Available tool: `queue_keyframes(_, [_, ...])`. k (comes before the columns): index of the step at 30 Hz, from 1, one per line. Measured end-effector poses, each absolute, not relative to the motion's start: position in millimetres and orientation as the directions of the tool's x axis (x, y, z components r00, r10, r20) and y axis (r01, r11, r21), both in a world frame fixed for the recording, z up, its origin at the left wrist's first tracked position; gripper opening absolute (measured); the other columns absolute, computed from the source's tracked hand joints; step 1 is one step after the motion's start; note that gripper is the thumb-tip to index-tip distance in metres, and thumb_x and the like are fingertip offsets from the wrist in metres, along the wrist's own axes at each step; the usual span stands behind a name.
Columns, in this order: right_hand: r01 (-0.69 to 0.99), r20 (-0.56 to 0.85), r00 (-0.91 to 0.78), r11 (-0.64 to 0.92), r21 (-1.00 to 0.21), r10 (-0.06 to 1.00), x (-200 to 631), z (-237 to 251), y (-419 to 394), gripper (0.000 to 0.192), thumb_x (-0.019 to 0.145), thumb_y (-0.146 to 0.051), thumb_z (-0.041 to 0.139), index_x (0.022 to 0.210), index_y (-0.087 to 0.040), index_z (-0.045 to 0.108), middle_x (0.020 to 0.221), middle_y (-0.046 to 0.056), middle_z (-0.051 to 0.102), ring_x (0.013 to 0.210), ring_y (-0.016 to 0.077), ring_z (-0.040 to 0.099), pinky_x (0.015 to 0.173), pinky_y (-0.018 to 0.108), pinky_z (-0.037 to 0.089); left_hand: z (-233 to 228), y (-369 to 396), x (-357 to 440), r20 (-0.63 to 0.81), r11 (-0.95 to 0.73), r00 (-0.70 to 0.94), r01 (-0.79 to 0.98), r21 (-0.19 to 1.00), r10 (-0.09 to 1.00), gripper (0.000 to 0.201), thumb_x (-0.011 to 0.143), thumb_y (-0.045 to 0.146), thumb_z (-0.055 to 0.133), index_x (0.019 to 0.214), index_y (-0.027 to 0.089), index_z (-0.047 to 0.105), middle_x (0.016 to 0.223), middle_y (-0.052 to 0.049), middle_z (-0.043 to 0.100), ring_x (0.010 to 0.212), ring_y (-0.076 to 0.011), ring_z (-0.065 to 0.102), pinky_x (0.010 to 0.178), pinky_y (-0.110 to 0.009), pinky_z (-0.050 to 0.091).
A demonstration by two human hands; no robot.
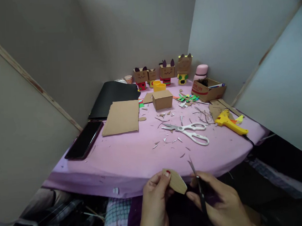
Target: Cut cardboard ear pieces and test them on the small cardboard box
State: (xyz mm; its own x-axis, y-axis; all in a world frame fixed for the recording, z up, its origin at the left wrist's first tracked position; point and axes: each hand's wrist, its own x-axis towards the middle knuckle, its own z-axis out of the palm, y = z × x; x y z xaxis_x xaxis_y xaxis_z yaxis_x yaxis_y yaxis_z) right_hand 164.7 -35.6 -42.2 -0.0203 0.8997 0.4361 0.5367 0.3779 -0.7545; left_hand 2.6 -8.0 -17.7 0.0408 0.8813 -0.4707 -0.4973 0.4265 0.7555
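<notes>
Cardboard piece (178, 183) sits pinched between left hand (156, 201) fingers (163, 177); right hand (220, 201) fingers, just beside it, close around small dark scissors (199, 188), below the worktop (133, 155) edge.

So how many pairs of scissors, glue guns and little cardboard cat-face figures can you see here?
Scissors: 2, a white-handled pair lying on the pink table and a small dark pair in the right hand; the left hand pinches a cardboard piece.
Glue guns: 1, yellow.
Cardboard figures: 4.
Total: 7.
</notes>
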Motion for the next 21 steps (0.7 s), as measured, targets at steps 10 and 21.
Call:
queue_keyframes(10, [0.895,0.206,-0.305,0.354,-0.273,0.930,180,-3,54,0.029,0.075,-0.006,0.062,0.099,-0.021,0.069,0.093,0.006,0.072,0.085,0.0264,0.067,0.069,0.034,0.052,-23,-5,-1,-0.539,0.434,-0.043,-0.540,0.721,0.841,0.030,0.052,0.038,0.087,0.069,0.016,0.075,0.066,0.001,0.069,0.062,-0.0095,0.061,0.053,-0.016,0.046])
queue_keyframes(21, [0.738,0.634,-0.272,0.580,-0.345,0.724,149,-44,-30,0.040,0.094,-0.042,0.051,0.115,-0.009,0.056,0.089,0.013,0.073,0.078,0.0239,0.071,0.066,0.033,0.059,-23,-3,0,-0.508,0.396,-0.038,-0.578,0.714,0.861,0.020,0.060,0.029,0.083,0.072,0.016,0.074,0.074,-0.001,0.072,0.070,-0.0123,0.063,0.058,-0.017,0.049])
